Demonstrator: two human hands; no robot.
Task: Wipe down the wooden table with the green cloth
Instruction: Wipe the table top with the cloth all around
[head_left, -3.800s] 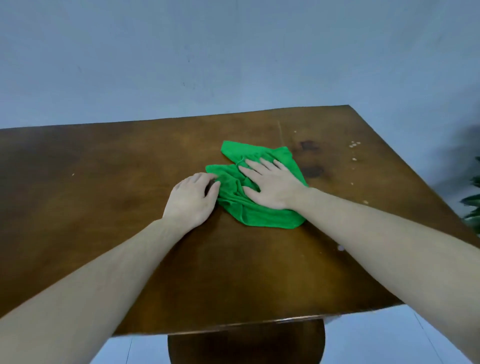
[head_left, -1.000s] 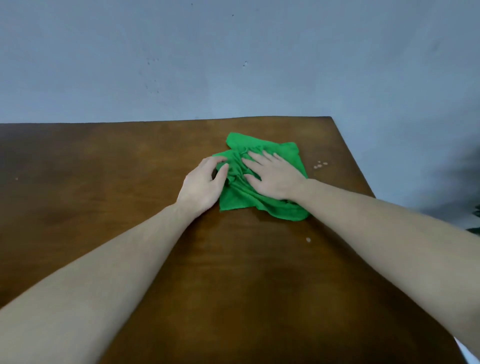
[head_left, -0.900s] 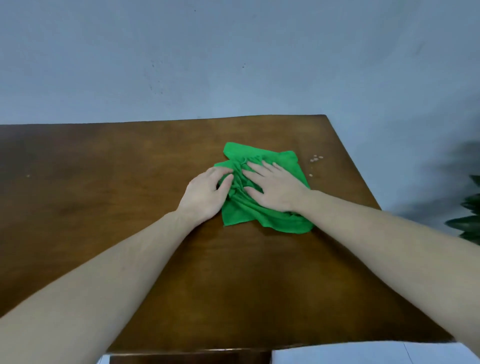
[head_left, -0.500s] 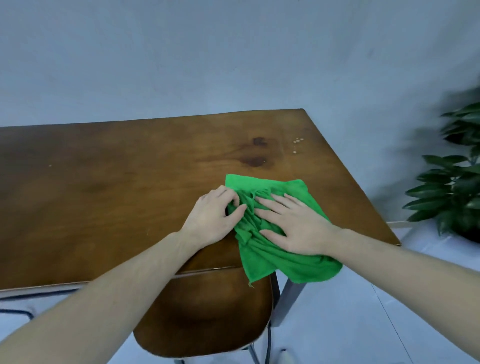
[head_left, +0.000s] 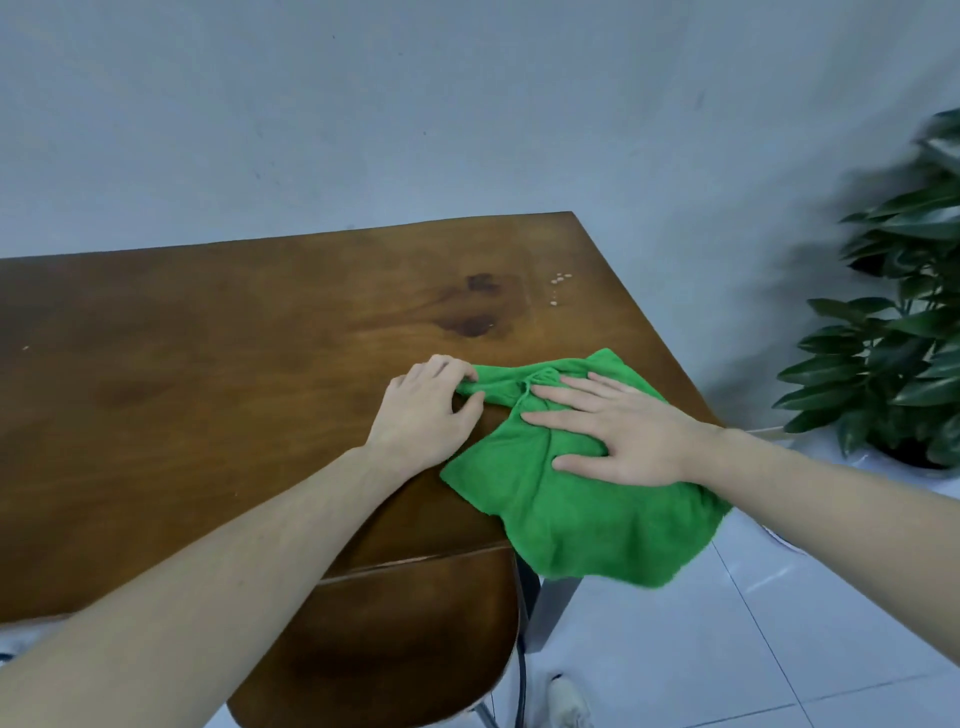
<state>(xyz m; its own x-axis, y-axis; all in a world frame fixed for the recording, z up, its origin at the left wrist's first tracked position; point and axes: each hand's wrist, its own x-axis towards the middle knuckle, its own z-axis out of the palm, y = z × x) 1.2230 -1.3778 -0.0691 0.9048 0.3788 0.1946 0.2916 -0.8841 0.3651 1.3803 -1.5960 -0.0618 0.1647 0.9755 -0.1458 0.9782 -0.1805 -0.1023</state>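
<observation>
Pinching a bunched fold of the green cloth (head_left: 576, 499), my left hand (head_left: 423, 410) rests on the wooden counter (head_left: 208, 364). My right hand (head_left: 618, 431) lies flat with spread fingers on the cloth, which hangs over the counter's near right corner, above a wooden chair (head_left: 384, 644).

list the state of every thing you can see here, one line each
green cloth: crumpled, partly hanging over the table's near right corner
wooden table: dark stains and small pale crumbs near the far right
left hand: pinching the cloth's left edge
right hand: flat, fingers spread, pressing on the cloth
wooden chair: tucked under the table's near edge
potted plant: upright on the floor, blurred
</observation>
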